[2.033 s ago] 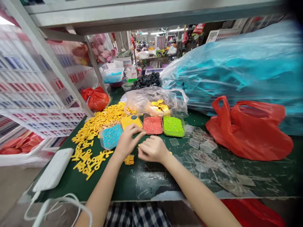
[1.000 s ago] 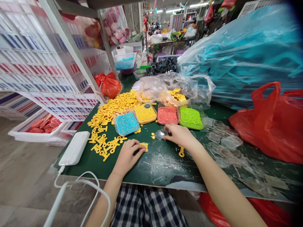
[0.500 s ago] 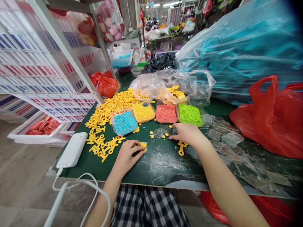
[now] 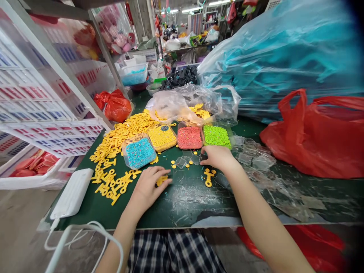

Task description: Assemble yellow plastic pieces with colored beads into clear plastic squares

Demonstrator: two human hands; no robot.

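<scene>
My left hand (image 4: 149, 185) rests on the green table (image 4: 184, 201) with its fingers pinched on a small yellow plastic piece (image 4: 161, 179). My right hand (image 4: 217, 157) lies further back, fingers curled down onto small clear plastic squares (image 4: 182, 162) just in front of the red bead tray (image 4: 189, 137). A yellow key-shaped piece (image 4: 209, 177) lies right below that hand. Trays of blue beads (image 4: 140, 152), yellow beads (image 4: 162, 137) and green beads (image 4: 217, 136) stand in a row with the red one.
A heap of yellow key-shaped pieces (image 4: 119, 140) covers the table's left. Clear plastic covers (image 4: 256, 161) are scattered at right, beside a red bag (image 4: 318, 132). A white power pack (image 4: 72, 193) with cable lies at the front left corner. A clear bag (image 4: 196, 102) sits behind the trays.
My left hand moved from the trays down to the table front and pinched a yellow piece. My right hand held a clear square, then lowered onto the squares by the red tray.
</scene>
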